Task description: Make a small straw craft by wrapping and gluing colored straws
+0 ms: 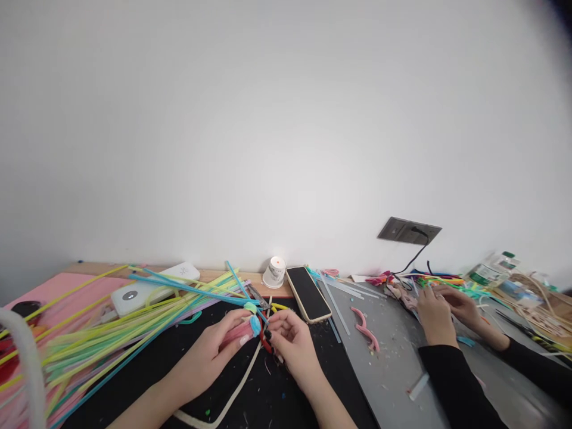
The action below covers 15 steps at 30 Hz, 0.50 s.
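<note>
My left hand (214, 351) is closed around a small bundle of pink pipe cleaners (236, 333) with a light blue pipe cleaner (255, 323) wound round its end. My right hand (292, 345) pinches the same piece from the right, fingertips at the blue wrap. A blue pipe cleaner strand (239, 283) runs up and back from the wrap. Both hands hover over a black mat (268, 393).
A heap of coloured pipe cleaners (111, 333) lies at left, with a white power bank (147, 289). A phone (308, 293) and a small white cup (274, 271) sit behind. Another person's hands (442, 316) in black sleeves work at right over a grey mat (393, 363).
</note>
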### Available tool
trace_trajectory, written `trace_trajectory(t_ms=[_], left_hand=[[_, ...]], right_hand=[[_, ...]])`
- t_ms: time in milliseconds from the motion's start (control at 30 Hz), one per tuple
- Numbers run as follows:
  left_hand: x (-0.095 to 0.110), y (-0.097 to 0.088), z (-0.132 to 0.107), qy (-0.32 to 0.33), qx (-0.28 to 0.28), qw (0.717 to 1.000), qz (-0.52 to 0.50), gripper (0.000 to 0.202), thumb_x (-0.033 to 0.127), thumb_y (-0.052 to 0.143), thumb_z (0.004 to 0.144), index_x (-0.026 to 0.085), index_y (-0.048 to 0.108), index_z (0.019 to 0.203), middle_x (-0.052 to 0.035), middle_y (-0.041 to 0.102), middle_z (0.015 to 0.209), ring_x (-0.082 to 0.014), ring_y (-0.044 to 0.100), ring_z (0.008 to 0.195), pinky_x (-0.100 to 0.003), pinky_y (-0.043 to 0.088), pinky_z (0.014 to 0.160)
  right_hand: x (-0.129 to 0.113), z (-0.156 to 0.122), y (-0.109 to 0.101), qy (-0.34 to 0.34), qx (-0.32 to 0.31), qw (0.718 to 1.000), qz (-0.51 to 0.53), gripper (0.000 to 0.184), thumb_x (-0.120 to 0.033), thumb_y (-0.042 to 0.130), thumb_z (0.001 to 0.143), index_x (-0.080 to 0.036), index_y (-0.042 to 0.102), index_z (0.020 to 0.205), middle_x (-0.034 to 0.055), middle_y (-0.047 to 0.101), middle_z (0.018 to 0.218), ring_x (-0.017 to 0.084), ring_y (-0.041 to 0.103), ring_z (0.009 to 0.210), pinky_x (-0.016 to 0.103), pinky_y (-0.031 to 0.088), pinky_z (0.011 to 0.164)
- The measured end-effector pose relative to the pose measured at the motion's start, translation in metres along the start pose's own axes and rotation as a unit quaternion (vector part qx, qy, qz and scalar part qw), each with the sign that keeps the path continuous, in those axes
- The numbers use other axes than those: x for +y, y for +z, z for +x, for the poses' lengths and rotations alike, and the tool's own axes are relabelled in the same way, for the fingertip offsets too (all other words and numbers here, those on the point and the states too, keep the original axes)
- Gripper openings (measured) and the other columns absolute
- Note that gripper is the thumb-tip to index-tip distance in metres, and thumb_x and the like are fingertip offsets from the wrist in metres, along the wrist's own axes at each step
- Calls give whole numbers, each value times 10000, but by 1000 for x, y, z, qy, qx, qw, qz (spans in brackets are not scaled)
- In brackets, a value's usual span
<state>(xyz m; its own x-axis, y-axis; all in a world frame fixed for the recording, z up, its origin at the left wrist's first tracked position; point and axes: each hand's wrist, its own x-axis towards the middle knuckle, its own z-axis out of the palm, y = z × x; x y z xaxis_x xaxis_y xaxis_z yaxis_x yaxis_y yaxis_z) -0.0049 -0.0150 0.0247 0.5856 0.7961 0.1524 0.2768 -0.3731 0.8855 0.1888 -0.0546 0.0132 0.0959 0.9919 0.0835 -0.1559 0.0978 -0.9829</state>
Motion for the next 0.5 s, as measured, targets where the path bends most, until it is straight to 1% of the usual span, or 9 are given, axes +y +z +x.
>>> trace_trajectory(t_ms=[67, 133, 233, 400, 500], left_hand=[[-3, 2, -1, -11, -16, 1000, -14, 386, 384, 463, 898, 269, 494, 1265, -75, 562, 1331, -243, 513, 1225, -401, 383, 1045], [-6, 4, -1, -21, -31, 999, -29, 412, 393, 469, 895, 284, 491, 1291, -66, 554, 1344, -245, 497, 1244, -413, 366, 1061], [-7, 6, -2, -26, -32, 998, -40, 418, 394, 471, 891, 294, 511, 1295, -54, 556, 1345, -253, 486, 1252, -428, 348, 1074], [-2, 6, -2, -29, -27, 998, -50, 441, 404, 461, 890, 274, 512, 1308, -54, 646, 1212, -262, 539, 1174, -437, 401, 1026], [3, 5, -2, -28, -35, 998, -49, 415, 384, 462, 895, 271, 527, 1289, -56, 613, 1259, -248, 530, 1181, -403, 394, 1031]], right_hand=[[0, -3, 2, -2, -21, 1000, -23, 287, -195, 754, 656, -181, 656, 926, -25, 599, 683, 65, 457, 506, 167, 352, 435], [-1, -5, 4, 12, -38, 999, -36, 293, -206, 730, 681, -182, 664, 966, -20, 599, 687, 64, 450, 496, 169, 354, 431], [0, -7, 6, 33, -49, 998, -32, 251, -238, 712, 704, -176, 674, 944, -13, 601, 684, 60, 433, 469, 170, 358, 412], [3, -6, 5, 35, -51, 998, -4, 272, -217, 722, 681, -171, 673, 944, -6, 615, 707, 60, 439, 473, 166, 370, 400], [3, -6, 5, 37, -41, 998, -19, 259, -197, 703, 680, -164, 676, 935, -11, 609, 682, 63, 446, 470, 167, 370, 399]])
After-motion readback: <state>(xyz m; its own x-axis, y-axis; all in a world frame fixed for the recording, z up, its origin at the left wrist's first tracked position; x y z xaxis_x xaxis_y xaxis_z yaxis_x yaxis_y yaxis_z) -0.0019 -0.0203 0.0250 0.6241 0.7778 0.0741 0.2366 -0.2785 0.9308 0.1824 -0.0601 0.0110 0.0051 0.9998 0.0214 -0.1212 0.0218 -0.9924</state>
